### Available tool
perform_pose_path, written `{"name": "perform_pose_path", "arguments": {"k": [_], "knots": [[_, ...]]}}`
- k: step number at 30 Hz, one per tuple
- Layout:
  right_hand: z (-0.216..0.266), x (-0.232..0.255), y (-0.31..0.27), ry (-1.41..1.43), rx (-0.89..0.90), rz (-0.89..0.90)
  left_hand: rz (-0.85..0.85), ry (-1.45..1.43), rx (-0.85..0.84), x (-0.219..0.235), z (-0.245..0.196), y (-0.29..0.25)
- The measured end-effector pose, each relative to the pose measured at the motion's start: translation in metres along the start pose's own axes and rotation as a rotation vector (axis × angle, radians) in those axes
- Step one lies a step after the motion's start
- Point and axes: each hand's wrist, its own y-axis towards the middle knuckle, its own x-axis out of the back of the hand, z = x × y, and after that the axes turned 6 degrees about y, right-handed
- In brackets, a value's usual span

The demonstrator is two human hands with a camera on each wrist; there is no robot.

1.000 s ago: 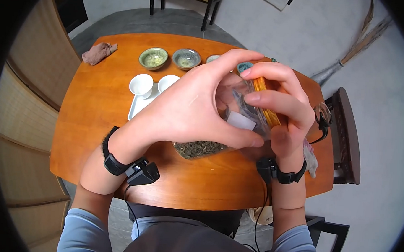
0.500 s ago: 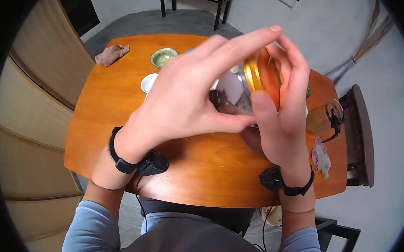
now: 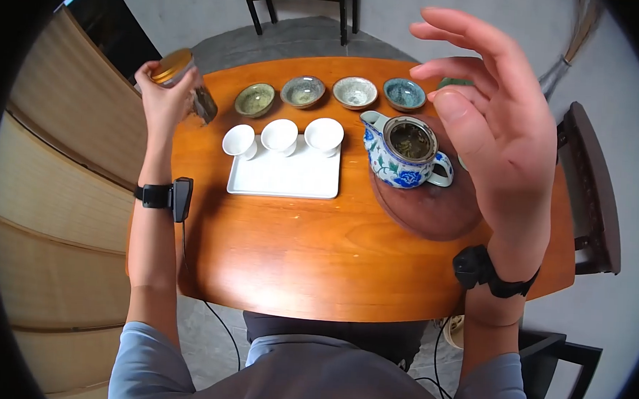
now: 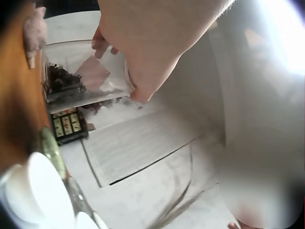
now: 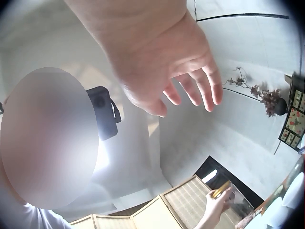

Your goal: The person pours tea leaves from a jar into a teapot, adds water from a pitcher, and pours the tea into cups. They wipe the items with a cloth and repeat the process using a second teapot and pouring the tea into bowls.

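Gold-lidded jar (image 4: 78, 76), gripped in our left hand (image 3: 161, 99) at ten o'clock.
Our right hand (image 3: 510, 126), fingers loose and empty, hovers at two; we should steer the jar wide of the green bowl (image 3: 254, 100).

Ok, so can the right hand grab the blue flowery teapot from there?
Probably yes: the right hand is empty and near the teapot, and the handle points toward that side. Nothing seems to cover the handle.
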Motion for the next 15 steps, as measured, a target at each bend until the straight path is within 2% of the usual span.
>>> {"name": "perform_pose_path", "arguments": {"k": [1, 2, 7, 13, 15], "knots": [[0.001, 0.001, 0.0, 0.004, 0.003, -0.001, 0.061, -0.056, 0.074, -0.003, 0.009, -0.006], [0.003, 0.002, 0.0, -0.039, 0.005, 0.026, 0.085, -0.024, 0.068, -0.012, 0.042, -0.004], [0.007, 0.006, 0.001, -0.203, 0.075, 0.163, 0.105, 0.031, 0.13, -0.018, 0.051, -0.021], [0.004, 0.014, 0.001, -0.273, 0.135, 0.158, 0.011, 0.215, 0.058, -0.02, 0.043, -0.028], [0.002, 0.022, 0.001, -0.294, 0.159, 0.121, -0.153, 0.381, -0.11, -0.011, 0.018, -0.035]]}}
